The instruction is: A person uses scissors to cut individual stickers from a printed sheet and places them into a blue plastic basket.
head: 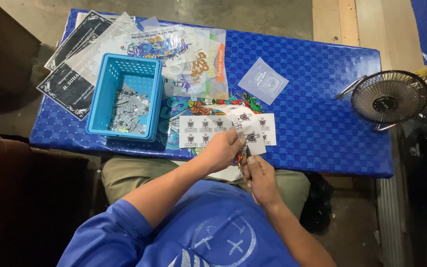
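Note:
My left hand (222,150) pinches a small white sticker piece (252,138) with a black emblem, held just over the table's near edge. My right hand (259,177) is closed right below it, touching the same piece; whether a tool is in it I cannot tell. Under the hands lies a white sticker sheet (198,131) printed with rows of the same black emblem. To the left stands a blue plastic basket (106,94) holding several small cut pieces (130,111).
A blue checkered table cover (317,99) carries colourful sticker sheets (184,54), clear plastic sleeves and a square translucent packet (263,80). Black printed cards (67,86) hang off the left edge. A small black wire fan (389,99) sits at the right end.

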